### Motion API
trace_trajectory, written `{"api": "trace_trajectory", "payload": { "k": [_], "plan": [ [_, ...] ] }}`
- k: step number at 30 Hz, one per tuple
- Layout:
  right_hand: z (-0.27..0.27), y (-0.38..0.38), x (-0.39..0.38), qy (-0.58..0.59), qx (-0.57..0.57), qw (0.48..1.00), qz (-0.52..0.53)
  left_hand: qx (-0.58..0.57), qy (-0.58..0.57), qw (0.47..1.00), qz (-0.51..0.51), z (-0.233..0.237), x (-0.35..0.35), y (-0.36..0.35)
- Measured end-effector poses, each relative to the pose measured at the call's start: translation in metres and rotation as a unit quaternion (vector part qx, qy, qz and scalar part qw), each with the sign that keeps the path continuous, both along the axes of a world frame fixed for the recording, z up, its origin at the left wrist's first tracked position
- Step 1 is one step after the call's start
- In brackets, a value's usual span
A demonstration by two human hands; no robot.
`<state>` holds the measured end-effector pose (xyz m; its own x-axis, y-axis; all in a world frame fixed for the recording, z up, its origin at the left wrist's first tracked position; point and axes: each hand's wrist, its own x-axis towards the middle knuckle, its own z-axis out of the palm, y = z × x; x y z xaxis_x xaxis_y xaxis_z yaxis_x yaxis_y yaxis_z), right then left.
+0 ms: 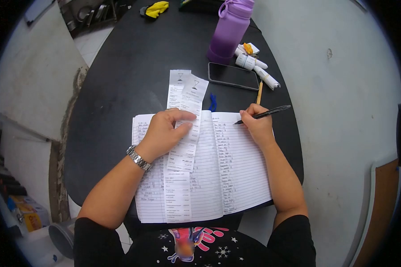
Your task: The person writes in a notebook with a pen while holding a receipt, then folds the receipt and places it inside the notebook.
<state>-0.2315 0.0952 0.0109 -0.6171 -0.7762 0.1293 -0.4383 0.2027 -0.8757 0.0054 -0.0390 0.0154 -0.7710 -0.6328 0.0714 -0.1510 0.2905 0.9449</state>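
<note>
First, nearest you: one open notebook, soft-leaved, lying on the black table; lift its leaves by the outer edges. Clock centred on its spine, twelve away from you.

Item: an upper receipt over a lower receipt, together spanning seven to eleven o'clock. Probably featherlight and limp, prone to curl, slide or tear; take by the long edges. Small print illegible; whether the lower strip runs unbroken underneath is hidden, as is some handwriting.

Item: your left hand, ten o'clock, thumb and forefinger spread upon the upper receipt; other fingertips concealed, so you cannot tell whether they pinch.

Item: your right hand, between one and two, grasping a black pen; presumably stiff, light, best held low on the barrel. Tip contact unclear.

Farther, twelve o'clock: dark phone, then purple bottle, top cut off.
</note>
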Motion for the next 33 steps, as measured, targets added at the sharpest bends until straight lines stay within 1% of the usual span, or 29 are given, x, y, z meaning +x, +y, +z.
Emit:
{"api": "trace_trajectory", "payload": {
  "k": [4,9,13,18,21,24,27,30,33],
  "plan": [
    [0.0014,0.0003,-0.0002,0.003,-0.007,1.000,0.011,-0.007,0.005,1.000,-0.001,-0.0029,-0.0005,-0.0002],
    [0.0046,0.0003,0.0028,-0.013,0.006,1.000,0.004,0.027,-0.018,0.999,0.010,0.0057,-0.0012,0.0032],
    [0.0064,-0.0002,0.0054,0.022,0.026,0.999,-0.002,0.040,-0.011,0.999,0.014,0.0032,-0.0010,0.0034],
    [0.0047,-0.0001,0.0068,0.061,0.016,0.998,0.013,0.016,-0.018,1.000,0.009,0.0019,-0.0010,0.0016],
    [0.0060,0.0006,0.0046,0.059,0.022,0.998,0.019,0.005,-0.012,1.000,0.005,0.0009,-0.0012,0.0008],
    [0.0031,-0.0010,0.0039,0.043,0.027,0.999,0.000,0.007,-0.012,1.000,0.010,0.0018,-0.0015,0.0016],
    [0.0040,-0.0007,0.0058,0.063,0.015,0.998,0.004,0.010,-0.021,1.000,0.012,0.0045,-0.0020,0.0025],
    [0.0054,-0.0007,0.0061,0.057,0.025,0.998,0.006,0.016,-0.026,0.999,0.012,0.0051,-0.0019,0.0026],
    [0.0012,-0.0003,0.0033,0.045,0.004,0.999,-0.005,0.013,-0.024,1.000,0.010,0.0047,-0.0017,0.0022]
  ]
}}
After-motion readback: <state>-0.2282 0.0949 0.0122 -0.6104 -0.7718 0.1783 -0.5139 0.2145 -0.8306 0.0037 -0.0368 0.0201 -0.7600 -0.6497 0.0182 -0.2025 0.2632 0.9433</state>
